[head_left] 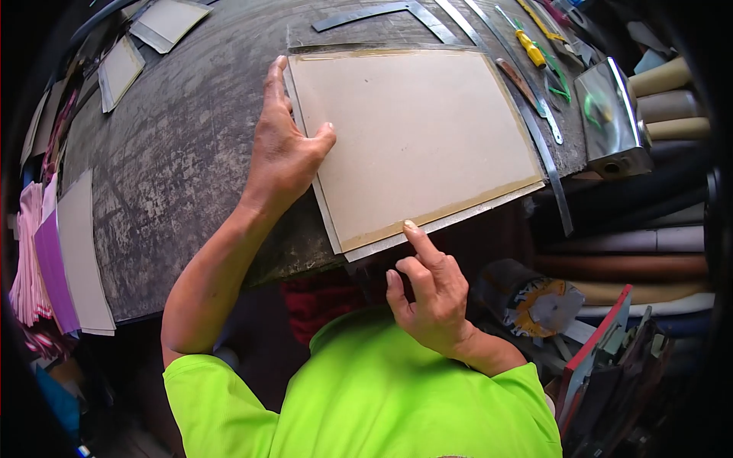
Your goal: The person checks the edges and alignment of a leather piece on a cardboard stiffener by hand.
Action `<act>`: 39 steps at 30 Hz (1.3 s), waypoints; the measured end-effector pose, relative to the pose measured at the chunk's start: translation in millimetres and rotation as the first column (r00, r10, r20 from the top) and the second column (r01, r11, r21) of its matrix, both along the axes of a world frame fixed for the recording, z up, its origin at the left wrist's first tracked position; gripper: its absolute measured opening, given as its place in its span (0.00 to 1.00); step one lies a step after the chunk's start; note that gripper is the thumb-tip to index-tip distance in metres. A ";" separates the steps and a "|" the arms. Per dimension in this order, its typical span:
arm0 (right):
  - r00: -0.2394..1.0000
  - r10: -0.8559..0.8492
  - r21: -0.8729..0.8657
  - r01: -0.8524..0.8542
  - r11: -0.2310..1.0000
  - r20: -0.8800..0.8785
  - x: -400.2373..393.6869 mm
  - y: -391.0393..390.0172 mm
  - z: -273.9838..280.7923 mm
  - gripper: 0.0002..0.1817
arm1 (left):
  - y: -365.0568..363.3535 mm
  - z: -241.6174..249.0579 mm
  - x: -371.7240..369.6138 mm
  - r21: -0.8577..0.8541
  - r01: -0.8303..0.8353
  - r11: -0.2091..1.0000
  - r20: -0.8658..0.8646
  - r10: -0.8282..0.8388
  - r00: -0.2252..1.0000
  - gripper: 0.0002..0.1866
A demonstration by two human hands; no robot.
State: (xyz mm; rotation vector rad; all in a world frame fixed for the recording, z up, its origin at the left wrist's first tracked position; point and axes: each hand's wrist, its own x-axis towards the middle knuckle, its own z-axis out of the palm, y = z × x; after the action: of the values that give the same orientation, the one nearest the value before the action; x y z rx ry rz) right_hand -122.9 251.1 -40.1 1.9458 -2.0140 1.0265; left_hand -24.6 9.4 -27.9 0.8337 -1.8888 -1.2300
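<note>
A stack of beige cardboard sheets [412, 130] lies at the table's front edge. A brownish strip, perhaps glue or tape, runs along its near and far edges. My left hand [286, 145] rests against the stack's left side, fingers stretched along the edge and thumb spread onto the top sheet. At the near edge, my right hand [434, 286] touches the brownish strip with its index fingertip. Its other fingers are loosely bent and the thumb stands apart, with nothing held.
Beyond the stack lie a metal square [382, 11], a yellow-handled screwdriver [529, 47], a knife [527, 88] and a metal ruler [546, 153]. A metal can [611, 114] stands at right beside fabric rolls [672, 107]. Booklets [168, 23] and pink sheets [30, 252] lie left.
</note>
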 end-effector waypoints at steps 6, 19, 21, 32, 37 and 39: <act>0.910 0.375 -0.075 -0.367 0.927 0.178 3.9 3.1 4.3 0.11 | 6.9 20.3 -0.4 0.036 -0.027 0.999 0.177 0.020 0.984 0.51; 0.876 -0.356 0.117 0.411 0.904 -0.324 -173.4 43.9 6.9 0.10 | -44.3 37.8 -73.5 -0.586 0.267 0.765 0.535 0.118 0.837 0.52; 0.893 -0.357 0.061 0.387 0.920 -0.276 -175.5 47.1 7.9 0.10 | -36.2 44.8 -109.1 -0.473 0.331 0.816 0.637 0.057 0.769 0.52; 0.839 -0.354 0.189 0.459 0.868 -0.414 -158.1 54.8 1.3 0.05 | -38.5 39.7 -173.4 -0.332 0.367 0.869 0.865 0.125 0.486 0.57; 0.974 -0.130 0.211 0.169 0.963 -0.184 -146.3 62.5 24.1 0.11 | -66.0 42.7 -180.6 -0.307 0.342 0.888 0.824 0.069 0.562 0.49; 0.944 0.006 0.118 -0.047 0.992 0.329 -158.4 79.0 48.3 0.12 | -78.7 56.8 -181.6 -0.181 0.381 0.907 0.827 -0.069 0.558 0.39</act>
State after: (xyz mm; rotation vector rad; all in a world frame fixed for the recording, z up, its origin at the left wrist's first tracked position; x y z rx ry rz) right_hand -281.3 330.1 8.2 1.9760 -2.2776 1.3397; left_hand -206.2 -69.3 28.9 1.0801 -2.9436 -0.5978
